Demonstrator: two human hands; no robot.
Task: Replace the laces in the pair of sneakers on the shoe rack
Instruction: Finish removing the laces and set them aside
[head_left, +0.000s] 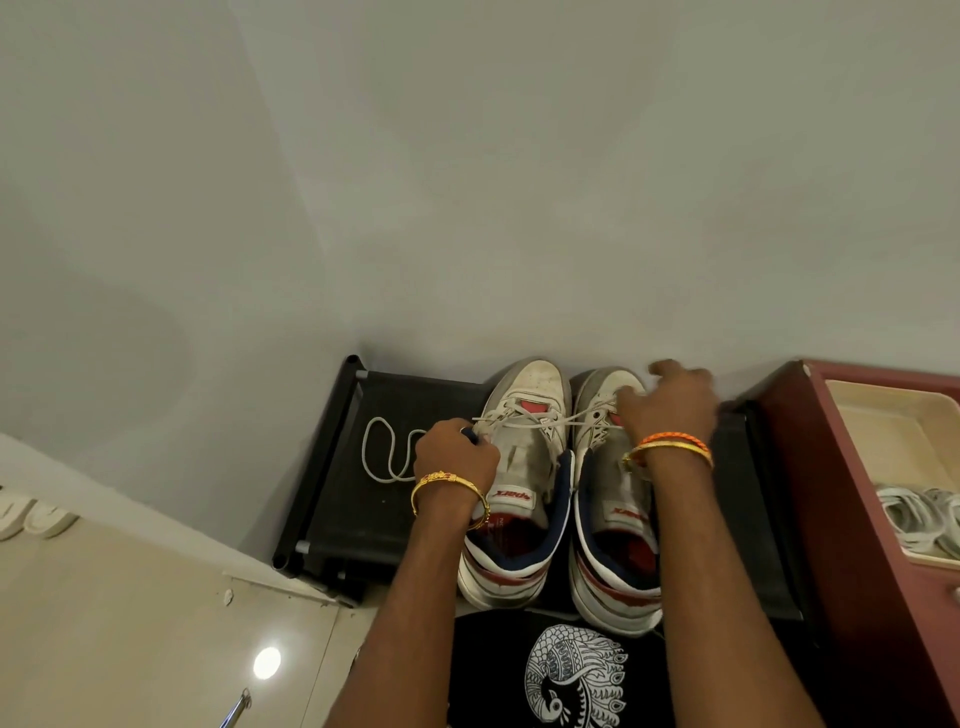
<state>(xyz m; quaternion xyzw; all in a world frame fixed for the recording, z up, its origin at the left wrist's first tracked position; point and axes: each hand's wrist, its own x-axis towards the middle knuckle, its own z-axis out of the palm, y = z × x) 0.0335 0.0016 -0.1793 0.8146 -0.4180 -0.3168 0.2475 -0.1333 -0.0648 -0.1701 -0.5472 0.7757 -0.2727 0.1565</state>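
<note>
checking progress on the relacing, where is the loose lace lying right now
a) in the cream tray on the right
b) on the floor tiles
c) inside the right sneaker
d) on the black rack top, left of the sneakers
d: the loose lace lies looped on the black rack top, just left of the left sneaker.

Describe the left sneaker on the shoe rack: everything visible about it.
The left sneaker is white, scuffed and greyed at the toe, with a navy collar lining, red side stripe, red insole and a red logo on the tongue. It stands upright on the black shoe rack, toe to the wall, beside the right sneaker. A white lace runs through its lower eyelets only. The left hand grips its left side by the eyelets.
</note>
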